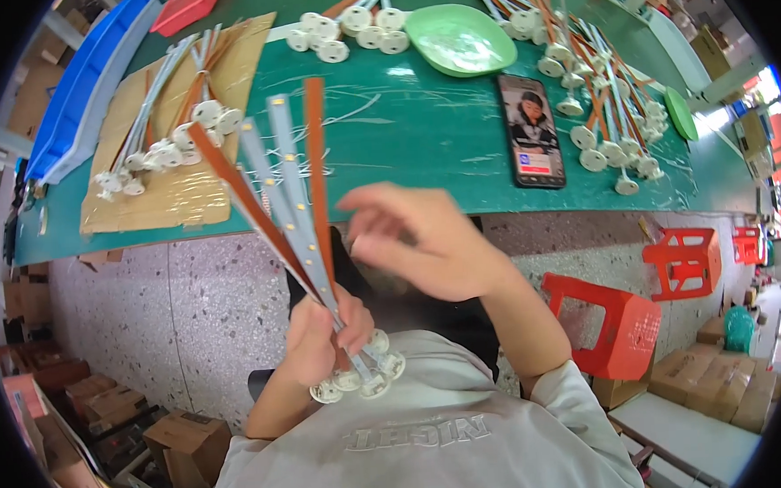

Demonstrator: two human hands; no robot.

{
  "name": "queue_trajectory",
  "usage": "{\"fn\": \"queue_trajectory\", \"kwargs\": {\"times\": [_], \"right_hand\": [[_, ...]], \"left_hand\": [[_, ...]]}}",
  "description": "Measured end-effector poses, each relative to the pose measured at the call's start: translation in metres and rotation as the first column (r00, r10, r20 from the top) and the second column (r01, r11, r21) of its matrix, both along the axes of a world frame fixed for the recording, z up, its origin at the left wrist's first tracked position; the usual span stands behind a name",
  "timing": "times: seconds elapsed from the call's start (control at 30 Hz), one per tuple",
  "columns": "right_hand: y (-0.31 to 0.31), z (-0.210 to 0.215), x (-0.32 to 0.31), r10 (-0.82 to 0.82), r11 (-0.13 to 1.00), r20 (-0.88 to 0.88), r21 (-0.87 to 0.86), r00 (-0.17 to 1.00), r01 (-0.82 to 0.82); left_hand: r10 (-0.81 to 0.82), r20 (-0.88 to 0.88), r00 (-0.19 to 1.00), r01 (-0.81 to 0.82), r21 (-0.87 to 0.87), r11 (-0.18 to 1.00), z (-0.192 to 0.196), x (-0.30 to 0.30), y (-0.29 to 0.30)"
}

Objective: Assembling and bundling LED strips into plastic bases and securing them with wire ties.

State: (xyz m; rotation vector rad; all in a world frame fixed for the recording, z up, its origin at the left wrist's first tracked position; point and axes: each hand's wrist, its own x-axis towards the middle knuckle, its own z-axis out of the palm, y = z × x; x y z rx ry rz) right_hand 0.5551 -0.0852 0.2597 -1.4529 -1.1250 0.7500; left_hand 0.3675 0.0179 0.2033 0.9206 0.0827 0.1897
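My left hand (325, 336) gripped a small fan of long strips (292, 165), two brown and two pale grey dotted with yellow squares, just above the round white bases (375, 386) at their lower ends. The strips rose from my fist and spread apart toward their tips, the bases hanging below my fingers in front of my grey shirt (376, 474). My right hand (425, 238), blurred, hung just beside the strips with nothing visible in it, fingers loosely curled and parted from the thumb.

Beyond both hands stretched a green workbench (386, 156), with thin white wires (357, 111) lying on it behind the held strips. To the left of my left hand, more strips with white bases (209, 112) lay on a brown cardboard sheet (202, 196), with a long blue bin (91, 92) farther out and a red tray (186, 9) beyond. Ahead and to the right of my right hand lay a phone (535, 135) with its screen lit; past it sat a light green dish (459, 41) and further strip bundles (615, 153). Below the bench, to my right hand's right, red stools (611, 330) stood on the speckled floor (208, 298).
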Motion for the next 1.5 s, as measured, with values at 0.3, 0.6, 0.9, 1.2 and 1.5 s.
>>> {"fn": "queue_trajectory", "kwargs": {"times": [0.3, 0.6, 0.9, 1.2, 1.5], "right_hand": [[0.046, -0.008, 0.019, -0.314, 0.941, 0.720, 0.151, 0.618, 0.303], [0.077, -0.022, 0.019, -0.191, 0.960, 0.861, 0.065, 0.471, 0.272], [0.058, 0.000, 0.041, -0.345, 0.917, 0.571, 0.035, 0.745, 0.397], [0.062, 0.014, 0.054, -0.381, 0.888, 0.512, -0.030, 0.770, 0.459], [0.068, 0.006, 0.049, -0.325, 0.887, 0.748, 0.028, 0.579, 0.461]], "left_hand": [[0.324, 0.007, 0.946, -0.324, 0.019, 0.946, -0.004, -0.036, 0.032], [0.292, -0.016, 0.956, -0.290, 0.061, 0.955, -0.008, -0.044, 0.026], [0.213, -0.022, 0.977, -0.212, 0.068, 0.975, -0.014, -0.033, 0.034], [0.138, -0.043, 0.990, -0.133, 0.110, 0.985, -0.020, -0.022, 0.027], [0.193, -0.061, 0.979, -0.185, 0.113, 0.976, -0.024, -0.026, 0.026]]}}
